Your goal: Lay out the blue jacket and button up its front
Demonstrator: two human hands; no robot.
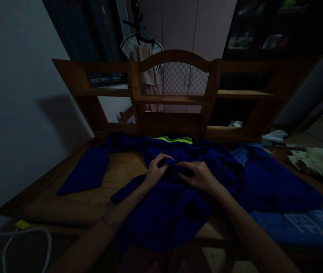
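Note:
A dark blue long-sleeved garment point(161, 212) lies rumpled over the wooden desk, its sleeves spread to both sides. Yellow-green reflective stripes point(175, 140) show on it near the back of the desk. My left hand point(157, 168) pinches a fold of the cloth at the middle. Just to its right, my right hand point(198, 174) grips the same gathered part between thumb and fingers. The two hands are close together, and the small piece of cloth between the fingertips is too dark to make out in detail.
A wooden shelf unit point(175, 100) rises along the back of the desk point(124, 167). A lighter blue bag with white characters point(300, 227) lies at the right front. Pale cloth point(317, 163) is at the far right. A white cable point(49, 242) loops at the lower left, near the wall point(21, 113).

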